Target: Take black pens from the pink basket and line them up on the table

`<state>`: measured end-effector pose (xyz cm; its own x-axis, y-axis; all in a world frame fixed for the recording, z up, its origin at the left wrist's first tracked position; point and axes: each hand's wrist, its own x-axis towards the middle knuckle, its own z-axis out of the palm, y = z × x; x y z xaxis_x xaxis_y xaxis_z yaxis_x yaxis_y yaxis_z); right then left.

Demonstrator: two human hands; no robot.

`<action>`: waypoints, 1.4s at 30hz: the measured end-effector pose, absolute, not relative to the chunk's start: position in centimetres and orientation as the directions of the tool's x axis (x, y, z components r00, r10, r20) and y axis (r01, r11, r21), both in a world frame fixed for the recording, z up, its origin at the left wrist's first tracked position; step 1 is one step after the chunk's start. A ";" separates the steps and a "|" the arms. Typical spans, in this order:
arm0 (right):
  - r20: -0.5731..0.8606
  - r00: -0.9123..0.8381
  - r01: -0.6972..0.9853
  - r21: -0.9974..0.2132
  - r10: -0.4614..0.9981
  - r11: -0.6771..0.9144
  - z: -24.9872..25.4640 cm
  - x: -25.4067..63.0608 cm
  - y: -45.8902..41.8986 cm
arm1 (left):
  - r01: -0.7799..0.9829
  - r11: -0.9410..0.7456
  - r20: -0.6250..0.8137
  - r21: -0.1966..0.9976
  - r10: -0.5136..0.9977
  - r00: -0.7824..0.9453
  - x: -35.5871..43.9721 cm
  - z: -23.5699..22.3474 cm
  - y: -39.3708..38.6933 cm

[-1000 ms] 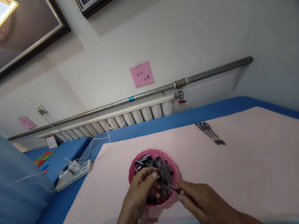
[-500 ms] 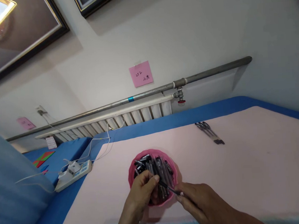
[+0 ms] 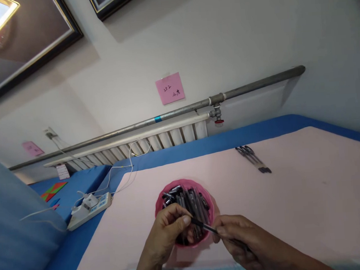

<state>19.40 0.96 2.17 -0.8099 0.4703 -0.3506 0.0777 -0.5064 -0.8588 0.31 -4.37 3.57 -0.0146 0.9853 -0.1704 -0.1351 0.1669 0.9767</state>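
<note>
A dark pen (image 3: 208, 227) is stretched between my two hands, just above the front of a pink basket (image 3: 212, 209). My left hand (image 3: 168, 230) pinches its black end between thumb and fingers. Around its other end, the fingers of my right hand (image 3: 236, 236) are closed. Inside the basket lie several black pen caps (image 3: 171, 193) and several clear pen barrels (image 3: 197, 203). Part of the basket's front left is hidden behind my left hand. Farther back on the right, several capped pens (image 3: 252, 159) lie side by side.
Pink sheeting (image 3: 296, 209) covers the blue table (image 3: 175, 158). To the left, a white power strip (image 3: 89, 211) holds plugs and trailing cables, beside a blue curtain (image 3: 17, 228). A radiator (image 3: 168, 139) and a pipe (image 3: 184, 110) run along the wall behind.
My right hand has shifted slightly right and turned, its fingers now wrapped farther round the pen. My left hand keeps its pinch with little movement.
</note>
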 end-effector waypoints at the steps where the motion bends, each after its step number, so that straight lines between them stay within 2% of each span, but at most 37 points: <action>1: -0.357 -0.809 0.077 -0.852 0.467 -0.518 2.2 19.4 1.0 | -0.111 0.148 -0.152 0.983 0.988 -0.029 0.1 3.7 -4.4; 3: -0.343 -0.784 0.055 -0.869 0.518 -0.492 2.2 19.4 1.2 | 0.006 0.086 -0.084 0.996 0.985 -0.152 -0.8 3.7 -4.1; 5: -0.317 -0.737 0.010 -0.888 0.597 -0.460 2.0 19.5 1.6 | 0.245 0.024 0.070 0.969 0.927 -0.368 -2.0 3.2 -3.4; 7: -0.304 -0.695 -0.037 -0.890 0.652 -0.454 1.8 19.5 2.1 | 0.541 0.029 0.289 0.841 0.821 -0.493 -3.1 2.3 -2.4; 8: -0.302 -0.681 -0.054 -0.888 0.667 -0.457 1.7 19.6 2.3 | 0.650 0.022 0.368 0.759 0.810 -0.457 -3.5 1.8 -2.0; 11: -0.306 -0.660 -0.074 -0.882 0.686 -0.465 1.7 19.7 2.7 | 0.865 0.067 0.360 0.497 0.891 -0.276 -3.7 0.7 -0.9; 13: -0.311 -0.656 -0.070 -0.883 0.688 -0.465 1.7 19.7 2.8 | 0.925 0.127 0.310 0.358 0.918 -0.246 -3.3 0.6 -0.7; 15: -0.313 -0.651 -0.061 -0.887 0.691 -0.458 1.7 19.7 2.8 | 0.944 0.174 0.292 0.280 0.921 -0.257 -3.0 0.8 -0.8; 17: -0.312 -0.645 -0.053 -0.892 0.698 -0.448 1.6 19.7 2.8 | 0.942 0.196 0.291 0.274 0.916 -0.276 -2.9 1.2 -1.1; 19: -0.310 -0.642 -0.049 -0.896 0.701 -0.441 1.7 19.7 2.8 | 0.904 0.209 0.296 0.372 0.897 -0.329 -3.1 1.4 -1.4; 21: -0.299 -0.647 -0.036 -0.907 0.701 -0.420 1.7 19.6 2.7 | 0.763 0.200 0.260 0.615 0.862 -0.435 -3.1 1.6 -1.7; 23: -0.268 -0.649 -0.005 -0.934 0.712 -0.356 1.6 19.5 2.4 | 0.422 0.141 0.102 0.896 0.858 -0.503 -2.8 1.9 -1.9; 24: -0.243 -0.652 0.020 -0.953 0.719 -0.304 1.5 19.4 2.2 | 0.196 0.104 0.006 0.975 0.872 -0.490 -2.6 2.1 -2.0; 26: -0.177 -0.664 0.073 -0.982 0.726 -0.173 1.3 19.2 1.8 | -0.194 0.059 -0.134 0.979 0.907 -0.400 -1.8 2.4 -2.2; 27: -0.146 -0.672 0.095 -0.989 0.726 -0.110 1.2 19.2 1.6 | -0.319 0.048 -0.169 0.946 0.917 -0.362 -1.5 2.6 -2.3; 30: -0.081 -0.688 0.131 -0.991 0.721 0.013 0.9 19.2 1.4 | -0.502 0.034 -0.213 0.864 0.929 -0.302 -0.8 2.8 -2.4; 35: -0.049 -0.676 0.163 -0.983 0.735 0.085 0.8 19.3 1.5 | -0.587 0.004 -0.234 0.810 0.919 -0.317 -1.0 2.6 -2.3; 42: -0.075 -0.661 0.204 -0.975 0.747 0.083 1.0 19.3 1.5 | -0.504 0.029 -0.218 0.863 0.921 -0.322 0.2 3.0 -2.6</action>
